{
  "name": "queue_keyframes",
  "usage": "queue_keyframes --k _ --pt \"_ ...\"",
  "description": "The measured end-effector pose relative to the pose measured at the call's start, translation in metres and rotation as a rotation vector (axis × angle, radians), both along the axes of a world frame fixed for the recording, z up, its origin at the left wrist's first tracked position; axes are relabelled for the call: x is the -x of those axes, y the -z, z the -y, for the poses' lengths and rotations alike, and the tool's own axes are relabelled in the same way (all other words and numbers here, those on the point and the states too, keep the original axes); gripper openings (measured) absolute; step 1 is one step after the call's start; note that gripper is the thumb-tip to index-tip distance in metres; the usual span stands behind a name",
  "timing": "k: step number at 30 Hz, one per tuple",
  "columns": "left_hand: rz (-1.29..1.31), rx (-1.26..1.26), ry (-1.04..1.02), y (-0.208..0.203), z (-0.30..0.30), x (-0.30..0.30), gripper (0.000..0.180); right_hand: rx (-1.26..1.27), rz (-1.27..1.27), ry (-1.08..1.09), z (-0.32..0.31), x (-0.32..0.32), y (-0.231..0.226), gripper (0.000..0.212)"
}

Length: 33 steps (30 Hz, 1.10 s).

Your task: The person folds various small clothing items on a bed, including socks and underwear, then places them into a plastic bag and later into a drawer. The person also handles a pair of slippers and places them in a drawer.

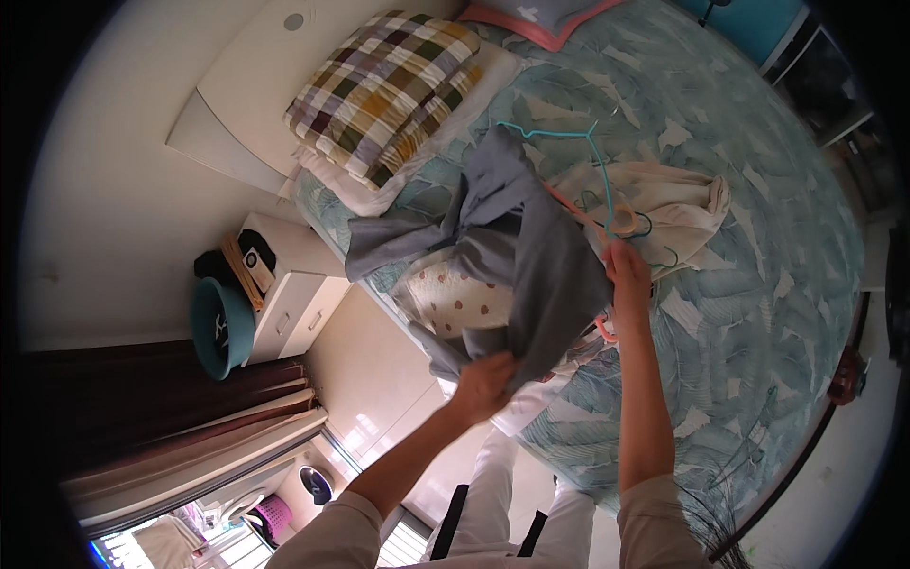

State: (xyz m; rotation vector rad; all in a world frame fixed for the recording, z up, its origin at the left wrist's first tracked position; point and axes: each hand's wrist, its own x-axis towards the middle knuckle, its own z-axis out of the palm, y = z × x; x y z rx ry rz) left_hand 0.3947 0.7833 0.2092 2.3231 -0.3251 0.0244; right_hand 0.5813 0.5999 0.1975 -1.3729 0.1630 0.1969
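Observation:
My left hand [485, 387] is closed on the lower edge of a grey garment [545, 251], which hangs in loose folds above the bed. My right hand [627, 275] grips a teal clothes hanger [601, 163] at one end, close to the garment's right edge. The hanger's hook points away from me, and its far end reaches the top of the grey cloth. Partly under the garment lies a white cloth with brown spots [455, 302]. Beyond my right hand a crumpled cream garment [687, 194] rests on the bed, with more hangers beside it.
The bed [758, 275] has a leaf-patterned blue-green cover. A checked quilt [389, 90] lies folded at its head, near a grey pillow with a pink border [550, 14]. To the left stand a white bedside cabinet [292, 302] and a teal basin [210, 332]. Brown curtains [171, 398] hang lower left.

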Motion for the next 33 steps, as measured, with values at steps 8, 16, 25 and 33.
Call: queue_keyframes --k 8,16,25,33 --pt "0.198 0.393 -0.074 -0.107 0.062 0.000 0.080 -0.054 0.360 0.030 0.172 0.136 -0.163 0.035" --pt "-0.036 0.225 -0.245 -0.201 0.154 -0.106 0.076 0.138 0.252 0.036 0.328 0.253 -0.251 0.042" --pt "-0.911 0.843 -0.318 -0.157 0.327 -0.003 0.076 0.422 0.148 0.247 0.448 0.365 -0.280 0.025" --pt "-0.751 -0.061 0.376 -0.155 0.434 0.081 0.061 0.717 0.048 0.287 0.457 0.432 -0.110 0.019"
